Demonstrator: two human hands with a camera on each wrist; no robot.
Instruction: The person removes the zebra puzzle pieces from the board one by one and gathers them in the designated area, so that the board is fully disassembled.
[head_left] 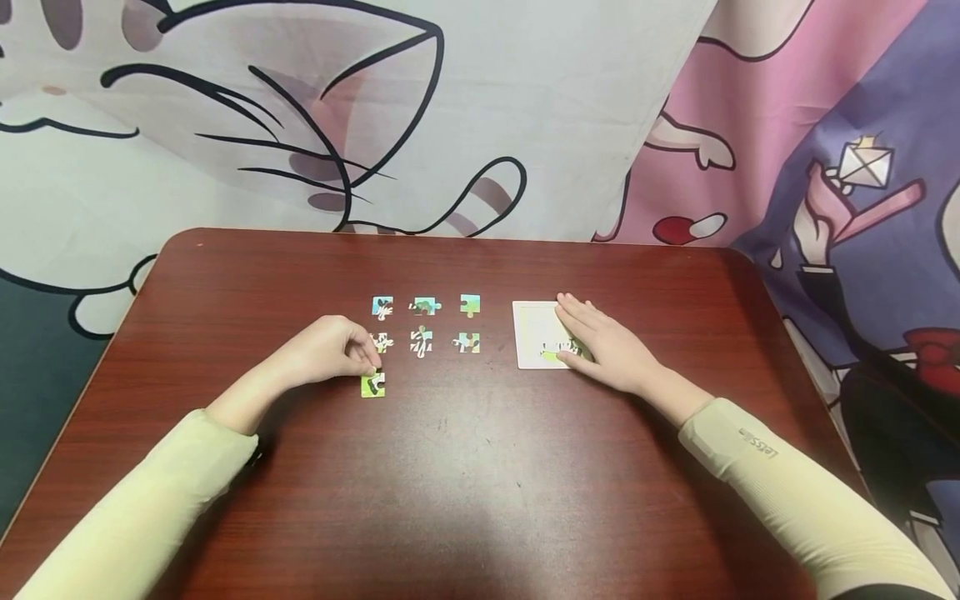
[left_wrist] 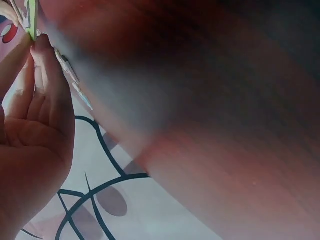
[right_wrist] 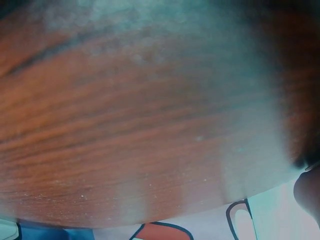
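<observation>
My left hand [head_left: 337,350] pinches a green jigsaw puzzle piece [head_left: 372,385] with a black and white print, near the left end of the rows of pieces. In the left wrist view the same piece [left_wrist: 32,20] shows edge-on between the thumb and fingertips. My right hand [head_left: 607,346] lies flat with straight fingers on the right part of a white-edged square puzzle board [head_left: 529,333], hiding some of its picture. Just above the left hand, a puzzle piece [head_left: 384,342] is partly hidden by the fingers.
Two rows of loose pieces lie between the hands, among them a tree piece [head_left: 425,306], a green-tabbed piece [head_left: 470,304], a zebra-striped piece [head_left: 421,340] and another piece [head_left: 468,342]. The brown table [head_left: 465,483] ends at a cartoon-printed curtain [head_left: 570,108].
</observation>
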